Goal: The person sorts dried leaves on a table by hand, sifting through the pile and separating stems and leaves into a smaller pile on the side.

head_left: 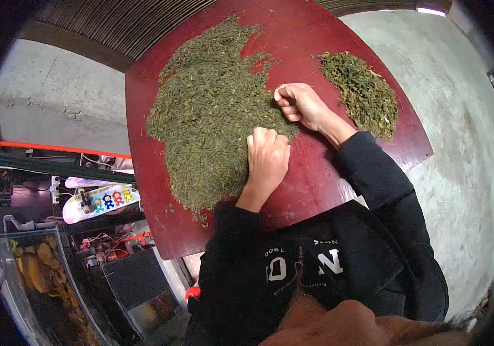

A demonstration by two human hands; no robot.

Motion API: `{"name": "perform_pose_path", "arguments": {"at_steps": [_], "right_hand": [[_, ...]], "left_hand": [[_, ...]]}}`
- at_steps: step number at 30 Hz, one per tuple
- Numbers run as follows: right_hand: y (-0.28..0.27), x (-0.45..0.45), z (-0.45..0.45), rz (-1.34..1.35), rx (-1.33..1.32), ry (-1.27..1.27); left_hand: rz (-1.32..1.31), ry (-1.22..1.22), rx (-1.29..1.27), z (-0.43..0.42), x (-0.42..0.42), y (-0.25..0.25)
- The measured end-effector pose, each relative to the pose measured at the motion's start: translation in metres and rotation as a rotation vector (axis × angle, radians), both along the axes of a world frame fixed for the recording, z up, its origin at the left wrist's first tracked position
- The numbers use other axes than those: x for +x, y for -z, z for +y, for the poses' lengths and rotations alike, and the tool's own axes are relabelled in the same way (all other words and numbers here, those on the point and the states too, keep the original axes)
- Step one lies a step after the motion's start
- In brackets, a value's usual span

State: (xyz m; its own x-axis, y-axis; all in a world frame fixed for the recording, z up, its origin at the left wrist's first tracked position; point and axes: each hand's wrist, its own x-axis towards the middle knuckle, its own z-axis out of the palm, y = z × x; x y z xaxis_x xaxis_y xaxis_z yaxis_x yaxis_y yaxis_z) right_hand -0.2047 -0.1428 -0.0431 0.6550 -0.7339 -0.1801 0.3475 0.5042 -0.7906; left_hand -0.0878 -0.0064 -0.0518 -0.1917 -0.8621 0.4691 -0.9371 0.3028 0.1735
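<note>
A wide, thin layer of dried green leaves, like tea leaves (206, 115), is spread over a dark red table (316, 179). At the lower right edge of this layer, my left hand (268, 157) rests with its fingers curled under and closed. My right hand (306, 106) is closed at the layer's right edge, thumb against the curled fingers. Whatever either hand may be holding is hidden inside the fingers. A smaller heap of darker, coarser leaves (362, 92) lies on the table's right side, beyond my right wrist.
A skateboard with cartoon figures (106, 202) lies on a cluttered shelf at left. Below it stands a glass tank (57, 230) with brown contents. Concrete floor (431, 75) runs along the right, and a ribbed dark panel (114, 26) borders the table's far left.
</note>
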Motion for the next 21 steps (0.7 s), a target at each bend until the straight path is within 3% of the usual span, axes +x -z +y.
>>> {"name": "perform_pose_path", "arguments": {"at_steps": [8, 13, 17, 18, 21], "right_hand": [[-0.007, 0.001, 0.006, 0.118, -0.045, 0.021], [-0.01, -0.006, -0.001, 0.264, -0.145, -0.008], [-0.009, -0.021, -0.016, 0.475, -0.718, -0.114], [-0.013, -0.023, -0.016, 0.474, -0.724, -0.12], [-0.031, -0.036, -0.017, 0.817, -0.886, -0.245]], "left_hand": [[0.066, -0.023, 0.055, 0.002, 0.003, 0.001], [0.147, -0.004, -0.09, 0.004, 0.015, -0.017], [0.595, -0.153, -0.076, 0.009, 0.038, -0.024], [0.597, -0.159, -0.082, 0.01, 0.04, -0.026], [1.113, -0.131, -0.051, 0.011, 0.045, -0.029]]}}
